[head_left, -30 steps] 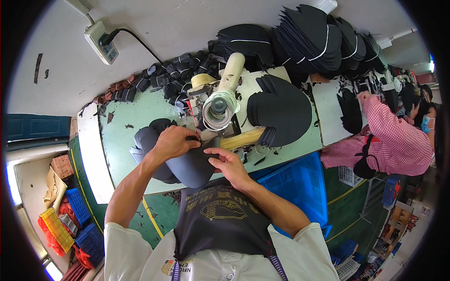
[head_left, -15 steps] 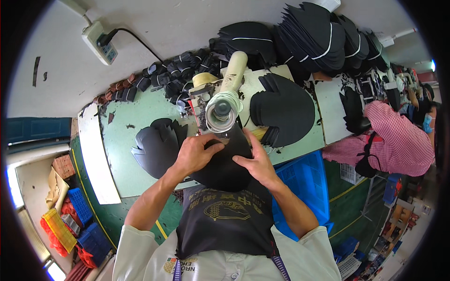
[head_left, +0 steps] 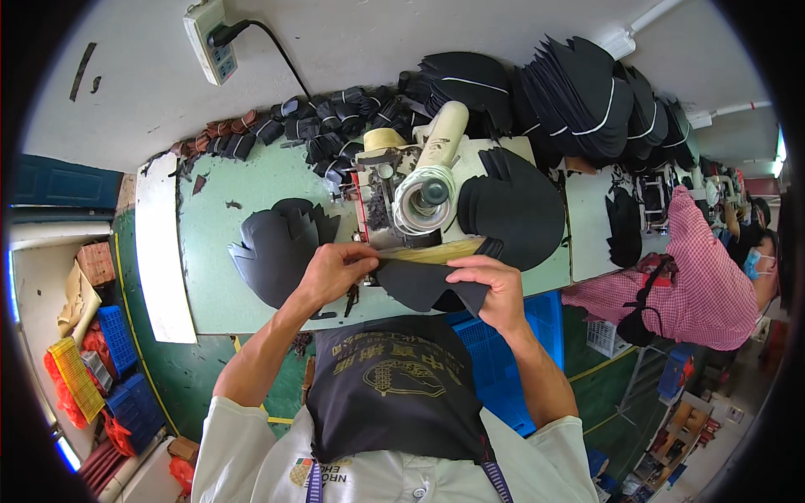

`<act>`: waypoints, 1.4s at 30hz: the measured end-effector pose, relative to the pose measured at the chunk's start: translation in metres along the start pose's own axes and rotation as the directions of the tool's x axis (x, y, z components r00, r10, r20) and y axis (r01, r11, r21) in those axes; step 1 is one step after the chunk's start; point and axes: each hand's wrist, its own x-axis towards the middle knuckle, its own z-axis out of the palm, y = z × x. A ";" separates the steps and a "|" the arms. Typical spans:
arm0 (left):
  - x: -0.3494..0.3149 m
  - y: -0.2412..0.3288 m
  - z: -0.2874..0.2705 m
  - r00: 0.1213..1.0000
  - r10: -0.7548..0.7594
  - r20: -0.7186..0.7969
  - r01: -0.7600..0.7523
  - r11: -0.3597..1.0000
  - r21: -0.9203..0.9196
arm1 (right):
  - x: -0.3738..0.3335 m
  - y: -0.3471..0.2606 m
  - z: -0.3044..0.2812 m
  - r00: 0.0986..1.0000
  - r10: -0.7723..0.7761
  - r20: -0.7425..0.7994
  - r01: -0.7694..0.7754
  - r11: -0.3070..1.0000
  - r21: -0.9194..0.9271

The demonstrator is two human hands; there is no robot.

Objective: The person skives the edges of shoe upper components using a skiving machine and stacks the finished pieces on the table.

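A dark, flexible cut sheet (head_left: 411, 285), like a leather or synthetic shoe piece, hangs between my hands at the front of a small bench machine (head_left: 423, 205). My left hand (head_left: 335, 272) is closed at its left end, thumb and fingers pinched together. My right hand (head_left: 495, 289) grips the right end, where the sheet bends downward. A yellowish strip (head_left: 440, 251) runs along the machine's front edge just behind the sheet. To the left lies a fanned pile of black pieces (head_left: 277, 251); another stack of black pieces (head_left: 516, 210) sits right of the machine.
Bundled black pieces (head_left: 293, 126) and tied tall stacks (head_left: 579, 92) line the wall. A blue crate (head_left: 541, 327) stands below the bench on the right. Farther right, a person in a pink checked garment (head_left: 696, 277) is nearby. A power strip (head_left: 210, 42) hangs on the wall.
My right hand has moved right and turned over the sheet's right side. The sheet has shifted away from under the machine head, uncovering the yellowish strip. The view has tilted slightly.
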 end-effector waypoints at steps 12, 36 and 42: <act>0.044 0.011 0.025 0.883 0.296 -0.364 -0.108 0.883 0.456 | 0.027 -0.015 0.002 0.999 -0.038 -0.036 0.019 0.905 -0.425; -0.035 -0.020 -0.093 0.996 0.015 -0.086 0.046 0.748 0.662 | -0.028 0.004 0.105 0.989 -0.091 0.115 0.090 0.996 0.016; 0.001 0.030 -0.045 0.940 0.165 0.298 -0.298 0.821 0.487 | -0.024 0.018 0.125 0.942 0.315 0.117 -0.334 0.839 0.429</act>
